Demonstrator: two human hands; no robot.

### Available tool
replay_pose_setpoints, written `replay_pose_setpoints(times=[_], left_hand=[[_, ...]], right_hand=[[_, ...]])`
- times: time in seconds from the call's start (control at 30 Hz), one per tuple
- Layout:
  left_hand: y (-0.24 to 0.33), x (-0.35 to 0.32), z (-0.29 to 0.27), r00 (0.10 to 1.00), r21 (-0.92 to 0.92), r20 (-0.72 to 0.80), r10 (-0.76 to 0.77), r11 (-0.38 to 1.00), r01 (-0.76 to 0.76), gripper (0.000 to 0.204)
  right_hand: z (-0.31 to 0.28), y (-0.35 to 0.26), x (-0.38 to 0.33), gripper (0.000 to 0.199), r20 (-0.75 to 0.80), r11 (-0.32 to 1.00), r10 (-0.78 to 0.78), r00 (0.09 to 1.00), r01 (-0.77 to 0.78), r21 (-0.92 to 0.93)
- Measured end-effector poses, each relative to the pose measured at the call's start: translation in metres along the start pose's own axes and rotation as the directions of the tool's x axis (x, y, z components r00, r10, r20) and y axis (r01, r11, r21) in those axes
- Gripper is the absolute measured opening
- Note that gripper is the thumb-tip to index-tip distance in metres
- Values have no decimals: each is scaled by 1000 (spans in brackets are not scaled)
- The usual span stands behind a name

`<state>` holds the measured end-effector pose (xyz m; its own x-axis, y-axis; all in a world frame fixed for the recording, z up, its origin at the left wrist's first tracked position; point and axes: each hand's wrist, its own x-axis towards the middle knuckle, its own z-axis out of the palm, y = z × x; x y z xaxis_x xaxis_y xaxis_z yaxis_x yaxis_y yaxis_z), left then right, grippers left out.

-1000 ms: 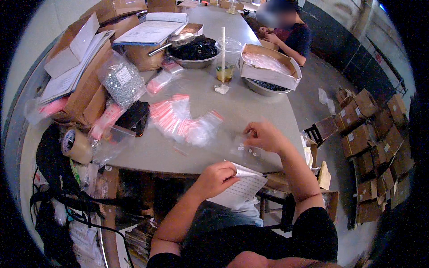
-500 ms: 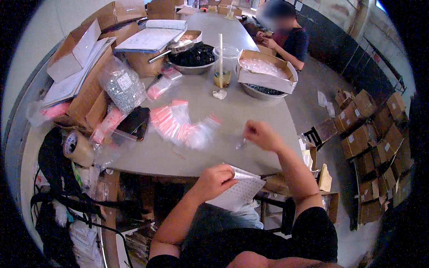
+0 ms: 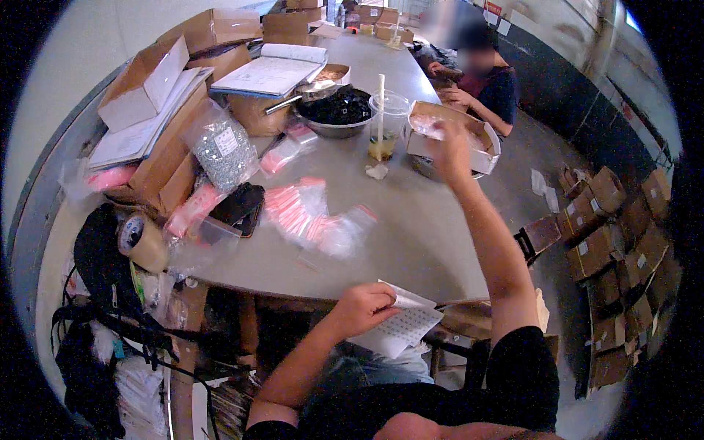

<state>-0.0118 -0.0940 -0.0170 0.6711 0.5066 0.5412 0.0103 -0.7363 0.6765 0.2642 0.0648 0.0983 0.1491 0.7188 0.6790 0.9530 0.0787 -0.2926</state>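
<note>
Head view: cluttered grey counter (image 3: 411,227), cartons stacked on the floor at 3 o'clock. Left hand (image 3: 364,306) at 6 o'clock, grip closed on a white dotted sheet (image 3: 403,328): light, floppy, best pinched at an edge. Right hand (image 3: 449,149) reaches to 12 o'clock over an open cardboard box (image 3: 480,150); cannot tell its grip.

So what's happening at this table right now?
A person sits at a grey table. Their left hand holds a white sheet of small dots at the table's near edge. Their right hand is stretched out over an open cardboard box holding small bags. A loose pile of little clear bags with pink strips lies in the middle. A second person works at the far side.
</note>
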Motion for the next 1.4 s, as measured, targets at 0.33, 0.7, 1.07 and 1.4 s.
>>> replay_pose_setpoints(times=[0.33, 0.7, 1.07, 1.4], left_hand=[[-1, -3, -5, 993, 4, 101, 66, 998, -67, 18], [4, 0, -5, 996, -43, 58, 63, 997, -60, 14], [2, 4, -5, 974, 81, 172, 148, 983, -164, 14], [-3, 11, -21, 963, 84, 228, 146, 982, -169, 17]], right_hand=[[63, -122, -124, 67, 619, 790, -578, 532, 554, 262], [-4, -35, -159, 57, 533, 802, -579, 617, 315, 508], [-52, -70, -174, 20, 666, 719, -443, 600, -206, 664], [-53, -77, -170, 12, 577, 735, -381, 722, -141, 663]])
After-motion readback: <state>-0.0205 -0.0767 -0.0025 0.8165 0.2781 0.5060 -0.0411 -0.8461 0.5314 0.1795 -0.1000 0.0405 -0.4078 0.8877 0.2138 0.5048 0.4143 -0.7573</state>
